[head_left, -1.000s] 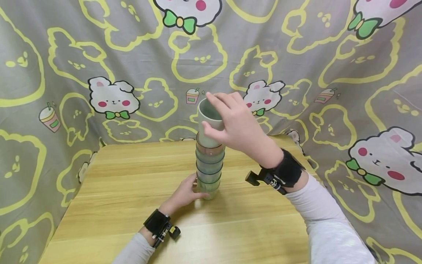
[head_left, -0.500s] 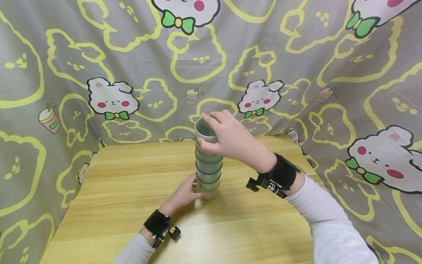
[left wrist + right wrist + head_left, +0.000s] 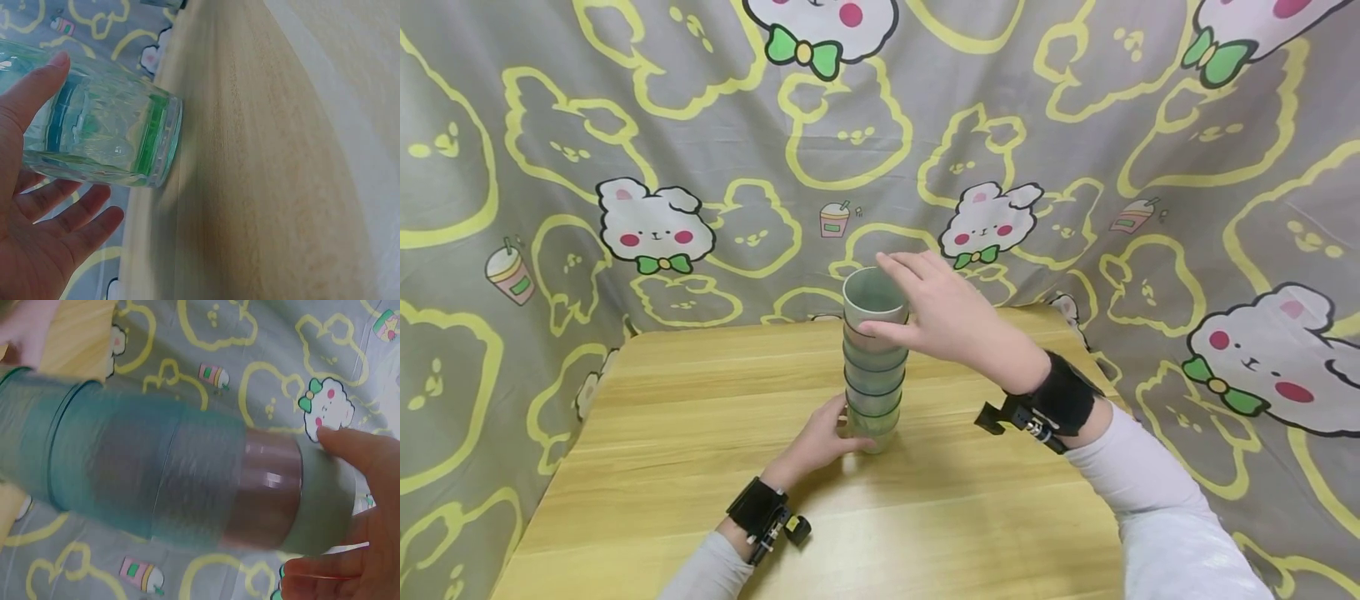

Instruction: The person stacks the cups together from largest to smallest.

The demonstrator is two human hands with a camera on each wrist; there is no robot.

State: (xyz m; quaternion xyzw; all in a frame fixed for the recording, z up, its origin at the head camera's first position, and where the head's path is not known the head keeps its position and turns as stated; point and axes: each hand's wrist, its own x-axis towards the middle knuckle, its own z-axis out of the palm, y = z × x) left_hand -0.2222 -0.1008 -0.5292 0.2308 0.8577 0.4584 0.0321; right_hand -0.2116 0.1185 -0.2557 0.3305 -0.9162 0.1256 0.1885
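Observation:
A tall upright stack of nested cups (image 3: 875, 385) stands on the table. Its lower cups are see-through and blue-green, with a green band near the base in the left wrist view. Above them is a pinkish-brown cup (image 3: 270, 487), and a pale green cup (image 3: 871, 315) sits at the top, its mouth facing up. My left hand (image 3: 820, 437) holds the stack low down between thumb and fingers; part of the fingers is hidden behind the cups. Around the pale green cup's right side, my right hand (image 3: 943, 312) is spread loosely, thumb in front and fingers above the rim.
The wooden table (image 3: 685, 392) reaches back to a grey curtain (image 3: 730, 142) printed with rabbits and yellow outlines, which also hangs at both sides. Each wrist wears a black strap with a small camera.
My right hand came down with the pale green cup, which sank into the pinkish-brown cup. The fingers then loosened and shifted slightly right. My left hand has stayed at the base.

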